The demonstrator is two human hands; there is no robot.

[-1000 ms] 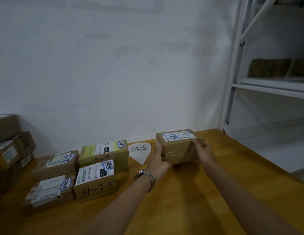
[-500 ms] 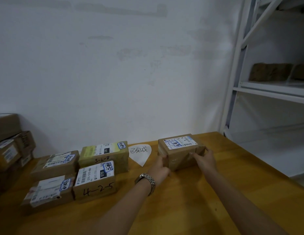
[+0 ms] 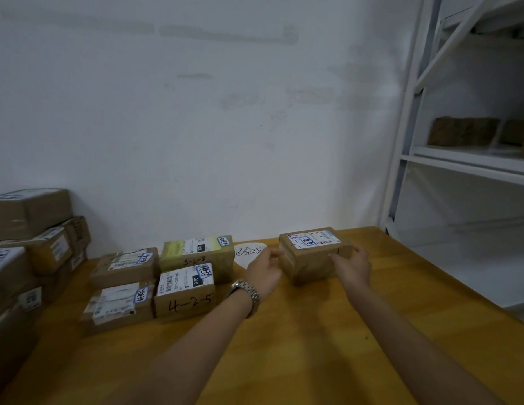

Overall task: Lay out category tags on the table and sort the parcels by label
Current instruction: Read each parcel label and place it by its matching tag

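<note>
Head view showed the wooden table (image 3: 313,346) against a white wall, sorting partly done. One white paper tag (image 3: 249,252) with handwriting lay flat near the wall; no other tag was in sight, so whether more were laid out could not be told. Left of the tag sat a tidy block of four parcels (image 3: 155,283), two by two, labels up, touching one another; these looked already sorted. Right of the tag a single parcel (image 3: 310,255) rested on the table, label up, standing alone as what seemed the start of a second group. The left hand (image 3: 265,271), fingers loosely open, was just beside the parcel's left face, apparently clear of it. The right hand (image 3: 353,266) was open too, fingertips at or barely off the front right corner; contact could not be settled. Judged as a release just after placing. A stack of parcels (image 3: 29,244) at the far left edge looked unsorted, so a good part of the work remained. More brown boxes (image 3: 464,131) sat on the metal shelf (image 3: 465,163) at right.
</note>
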